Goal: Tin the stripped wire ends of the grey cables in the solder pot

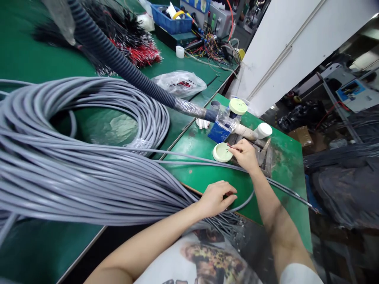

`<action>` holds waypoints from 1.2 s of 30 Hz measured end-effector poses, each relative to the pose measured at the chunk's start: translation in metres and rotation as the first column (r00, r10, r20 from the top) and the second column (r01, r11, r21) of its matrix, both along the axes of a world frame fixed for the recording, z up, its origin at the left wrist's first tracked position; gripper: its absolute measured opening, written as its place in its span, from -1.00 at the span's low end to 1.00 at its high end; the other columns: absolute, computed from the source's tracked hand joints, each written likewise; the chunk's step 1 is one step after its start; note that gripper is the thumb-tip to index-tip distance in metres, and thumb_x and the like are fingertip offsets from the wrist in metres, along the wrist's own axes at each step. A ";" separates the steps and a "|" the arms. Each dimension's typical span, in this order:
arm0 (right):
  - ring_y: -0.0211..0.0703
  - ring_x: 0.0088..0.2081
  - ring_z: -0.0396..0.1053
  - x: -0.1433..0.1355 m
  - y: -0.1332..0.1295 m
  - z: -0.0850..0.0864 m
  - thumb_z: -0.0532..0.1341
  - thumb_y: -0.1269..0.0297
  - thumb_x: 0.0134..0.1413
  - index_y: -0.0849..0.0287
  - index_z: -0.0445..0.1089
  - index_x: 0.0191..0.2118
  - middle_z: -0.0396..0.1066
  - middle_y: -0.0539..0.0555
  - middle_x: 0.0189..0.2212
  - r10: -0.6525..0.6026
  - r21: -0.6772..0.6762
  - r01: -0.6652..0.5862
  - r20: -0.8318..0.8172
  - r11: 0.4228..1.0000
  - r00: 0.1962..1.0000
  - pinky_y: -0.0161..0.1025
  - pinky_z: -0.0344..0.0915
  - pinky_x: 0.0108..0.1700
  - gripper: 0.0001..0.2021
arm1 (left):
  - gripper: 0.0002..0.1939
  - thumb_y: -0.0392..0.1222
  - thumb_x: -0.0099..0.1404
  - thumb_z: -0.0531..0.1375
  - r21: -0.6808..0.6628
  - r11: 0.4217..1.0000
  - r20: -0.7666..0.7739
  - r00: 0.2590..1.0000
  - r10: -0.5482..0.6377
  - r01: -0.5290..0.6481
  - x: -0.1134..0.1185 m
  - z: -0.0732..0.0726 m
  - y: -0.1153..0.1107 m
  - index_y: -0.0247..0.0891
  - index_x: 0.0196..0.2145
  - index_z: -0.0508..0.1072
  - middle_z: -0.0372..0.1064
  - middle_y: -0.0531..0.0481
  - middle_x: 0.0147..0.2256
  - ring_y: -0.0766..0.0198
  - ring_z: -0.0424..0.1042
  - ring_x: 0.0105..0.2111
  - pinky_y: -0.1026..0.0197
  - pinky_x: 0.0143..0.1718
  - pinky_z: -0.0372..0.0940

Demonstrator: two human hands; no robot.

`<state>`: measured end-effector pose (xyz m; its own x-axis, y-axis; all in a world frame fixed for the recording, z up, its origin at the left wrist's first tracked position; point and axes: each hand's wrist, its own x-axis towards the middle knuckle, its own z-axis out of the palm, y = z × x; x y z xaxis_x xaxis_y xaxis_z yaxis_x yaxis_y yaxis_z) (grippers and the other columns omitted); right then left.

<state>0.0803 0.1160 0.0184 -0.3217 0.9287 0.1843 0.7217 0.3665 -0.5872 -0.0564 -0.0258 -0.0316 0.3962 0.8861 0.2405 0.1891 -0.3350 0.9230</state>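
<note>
My right hand (245,154) pinches a small thin dark piece at the right rim of a shallow pale-yellow dish (222,152). A few short dark bits lie in the dish. Lower and to the left, my left hand (217,199) hovers by the ends of a big bundle of grey cables (118,181), fingers bent and the thumb apart from them, with nothing visible between them. Two grey cables run across the green table, passing under my right forearm. Behind the dish, a blue box (219,131) stands beneath the taped end of a ribbed hose (133,75).
A yellow-lidded jar (238,106) and a white jar (263,130) stand behind my right hand, near a metal stand holding tools. Farther back are a clear plastic bag (179,83), red and black wires (142,51) and a blue basket (171,24). A white panel rises at the back right.
</note>
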 end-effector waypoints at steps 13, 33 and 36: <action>-0.20 -0.37 0.25 -0.012 0.005 -0.012 0.23 0.26 0.07 0.13 0.57 -0.42 0.25 0.04 -0.40 -0.011 0.062 -0.008 0.297 0.998 0.955 -0.24 0.16 -0.34 -0.84 | -0.85 -0.16 0.30 0.15 0.016 1.000 -0.018 1.000 -0.002 0.003 -0.001 0.001 0.001 -0.25 -0.25 0.48 0.45 0.00 -0.39 0.26 0.36 -0.34 0.25 -0.27 0.23; -0.11 -0.32 0.30 0.106 0.016 -0.032 0.18 0.18 0.03 0.23 0.55 -0.38 0.36 0.14 -0.37 -0.464 0.256 0.402 0.270 0.879 0.843 -0.19 0.23 -0.24 -0.74 | -0.84 -0.16 0.31 0.13 -0.033 0.999 -0.017 1.000 -0.021 0.020 -0.001 0.002 0.001 -0.23 -0.25 0.48 0.45 -0.01 -0.38 0.26 0.37 -0.33 0.23 -0.25 0.23; -0.11 -0.30 0.30 0.106 0.017 -0.036 0.16 0.19 0.04 0.21 0.55 -0.37 0.37 0.14 -0.36 -0.468 0.239 0.412 0.280 0.880 0.838 -0.20 0.23 -0.23 -0.74 | -0.83 -0.14 0.32 0.13 -0.030 0.999 -0.018 1.000 -0.018 0.017 -0.001 0.001 0.000 -0.23 -0.25 0.48 0.45 -0.02 -0.38 0.26 0.38 -0.33 0.23 -0.25 0.23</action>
